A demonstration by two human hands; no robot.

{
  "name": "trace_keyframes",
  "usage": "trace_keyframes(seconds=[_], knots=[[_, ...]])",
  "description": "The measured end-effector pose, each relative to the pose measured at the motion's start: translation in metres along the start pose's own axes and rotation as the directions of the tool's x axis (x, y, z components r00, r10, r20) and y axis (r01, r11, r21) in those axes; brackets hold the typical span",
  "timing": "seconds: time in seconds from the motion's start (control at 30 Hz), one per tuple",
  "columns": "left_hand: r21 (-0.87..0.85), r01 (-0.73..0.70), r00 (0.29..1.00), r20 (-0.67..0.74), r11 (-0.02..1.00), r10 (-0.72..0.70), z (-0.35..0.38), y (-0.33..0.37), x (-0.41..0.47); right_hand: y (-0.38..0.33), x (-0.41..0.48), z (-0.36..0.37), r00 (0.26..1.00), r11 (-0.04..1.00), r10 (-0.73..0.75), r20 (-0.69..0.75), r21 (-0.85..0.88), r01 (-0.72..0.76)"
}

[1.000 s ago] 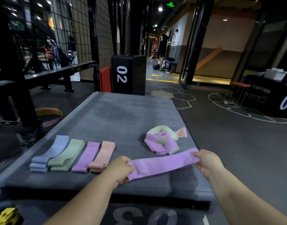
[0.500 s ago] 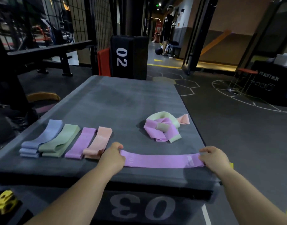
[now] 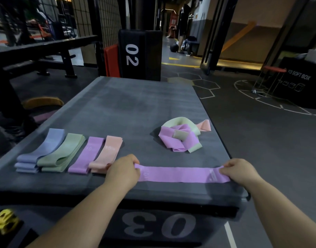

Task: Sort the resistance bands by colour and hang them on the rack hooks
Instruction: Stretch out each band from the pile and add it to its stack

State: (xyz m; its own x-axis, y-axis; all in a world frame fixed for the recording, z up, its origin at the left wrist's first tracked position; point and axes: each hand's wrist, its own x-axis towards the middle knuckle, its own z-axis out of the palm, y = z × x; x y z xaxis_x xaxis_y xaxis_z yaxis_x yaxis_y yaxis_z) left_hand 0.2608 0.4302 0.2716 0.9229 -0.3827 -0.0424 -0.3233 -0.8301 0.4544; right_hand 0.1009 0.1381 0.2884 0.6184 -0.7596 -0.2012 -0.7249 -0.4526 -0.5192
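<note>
A purple resistance band (image 3: 178, 174) lies stretched flat along the near edge of the grey padded box top (image 3: 128, 108). My left hand (image 3: 124, 171) pinches its left end and my right hand (image 3: 240, 171) pinches its right end. To the left lie sorted bands side by side: blue (image 3: 40, 149), green (image 3: 63, 153), purple (image 3: 87, 154) and peach (image 3: 107, 154). A tangled heap of purple, green and peach bands (image 3: 182, 135) sits behind the stretched band. No rack hooks are visible.
A black box marked 02 (image 3: 139, 54) stands beyond the far edge, with an orange pad (image 3: 111, 61) beside it. A bench (image 3: 46, 49) is at the left. A yellow object (image 3: 4, 222) sits low at the left. A black soft box (image 3: 300, 83) stands at the right.
The purple band was held lifted and slanted a second ago; both hands have lowered it and pulled it straight onto the box top near the front edge.
</note>
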Motion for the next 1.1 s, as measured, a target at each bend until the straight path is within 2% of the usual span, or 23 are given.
trace_keyframes(seconds=[0.13,0.23,0.3,0.37,0.47,0.6,0.77,0.9,1.0,1.1], knots=[[0.019,0.015,0.999,-0.046,1.0,-0.014,-0.003,0.002,-0.001,-0.002,-0.002,-0.001,1.0,1.0,-0.002,0.002,-0.025,0.002],[0.036,0.035,0.999,-0.027,0.999,-0.034,-0.006,0.004,-0.002,-0.002,0.0,-0.002,0.999,1.0,-0.015,-0.028,0.0,0.015],[-0.017,0.046,0.999,-0.02,0.999,-0.047,-0.009,0.006,-0.003,-0.003,0.001,-0.002,0.999,0.989,-0.009,-0.052,0.145,0.017],[-0.158,0.075,0.997,-0.003,0.985,-0.077,-0.01,0.007,-0.003,-0.006,0.0,-0.003,0.999,0.943,0.019,-0.037,0.334,-0.006],[-0.379,0.113,0.993,0.017,0.919,-0.115,-0.01,0.009,-0.002,-0.009,-0.002,-0.005,1.0,0.853,0.027,0.006,0.521,-0.026],[-0.481,0.061,0.995,-0.041,0.875,-0.092,-0.01,0.01,-0.003,-0.011,-0.007,-0.011,0.997,0.712,0.066,0.029,0.699,-0.068],[-0.428,0.019,0.989,-0.122,0.904,-0.079,-0.008,0.008,-0.005,-0.01,-0.011,-0.004,0.996,0.82,-0.038,-0.083,0.566,0.079],[-0.396,0.002,0.981,-0.18,0.918,-0.079,-0.009,0.006,-0.004,-0.011,-0.009,0.0,0.992,0.828,-0.068,-0.108,0.549,0.116],[-0.363,-0.014,0.977,-0.203,0.932,-0.064,-0.01,0.005,-0.004,-0.009,-0.007,0.0,0.993,0.823,-0.108,-0.057,0.555,0.121],[-0.303,-0.033,0.979,-0.204,0.952,-0.031,-0.011,0.005,-0.006,-0.006,-0.007,0.001,0.986,0.891,-0.158,0.057,0.439,0.117]])
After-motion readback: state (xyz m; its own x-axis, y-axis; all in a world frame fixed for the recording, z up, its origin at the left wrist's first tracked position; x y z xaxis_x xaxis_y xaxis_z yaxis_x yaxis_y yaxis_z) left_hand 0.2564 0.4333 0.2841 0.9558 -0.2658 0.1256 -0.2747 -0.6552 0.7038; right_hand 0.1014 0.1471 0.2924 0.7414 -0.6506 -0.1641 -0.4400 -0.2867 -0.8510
